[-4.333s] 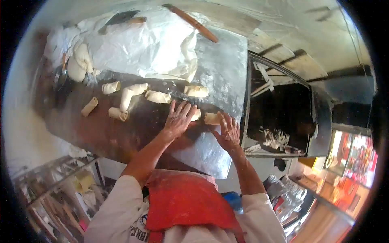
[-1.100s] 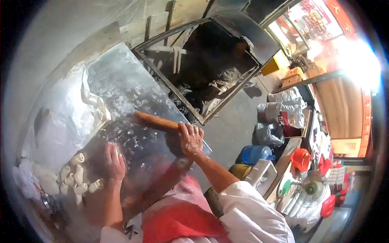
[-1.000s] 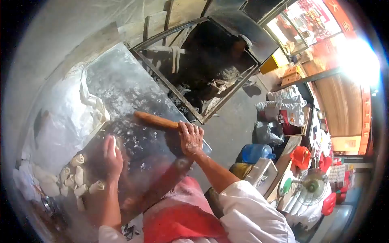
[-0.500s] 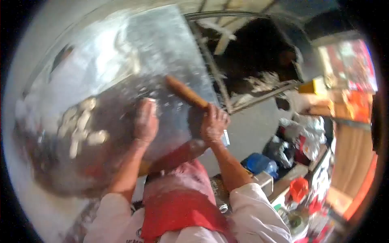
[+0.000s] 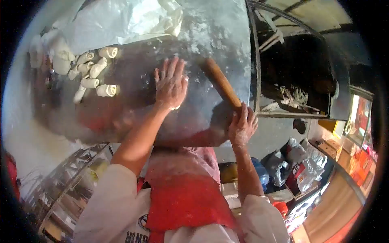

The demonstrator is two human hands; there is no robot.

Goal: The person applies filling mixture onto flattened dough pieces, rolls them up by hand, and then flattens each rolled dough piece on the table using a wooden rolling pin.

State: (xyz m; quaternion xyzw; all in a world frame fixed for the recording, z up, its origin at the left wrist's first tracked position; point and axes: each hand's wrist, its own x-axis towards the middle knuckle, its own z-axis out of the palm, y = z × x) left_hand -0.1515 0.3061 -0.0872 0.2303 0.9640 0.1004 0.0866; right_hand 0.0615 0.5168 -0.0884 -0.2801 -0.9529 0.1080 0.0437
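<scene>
My left hand [image 5: 172,85] lies palm down on the dark, floury worktop [image 5: 133,87], its fingers stretched out. A small pale bit, perhaps dough, shows at the heel of that hand; what is under the palm is hidden. Near the worktop's right edge, my right hand [image 5: 243,126] holds the near end of a wooden rolling pin [image 5: 222,84], which points away to the upper left. Several rolled-up pieces of dough [image 5: 106,90] sit in a loose group left of my left hand.
A crumpled plastic sheet [image 5: 125,22] covers the back left of the worktop. Right of it stands a dark, metal-framed box [image 5: 296,73]. Plastic bags [image 5: 302,158] and a blue bottle [image 5: 259,173] are low on the right. A rack [image 5: 73,182] is below left.
The view has shifted, so the worktop sits higher and further right. My left hand has gone from edge-on to flat with fingers spread. My right hand stays at the rolling pin's near end.
</scene>
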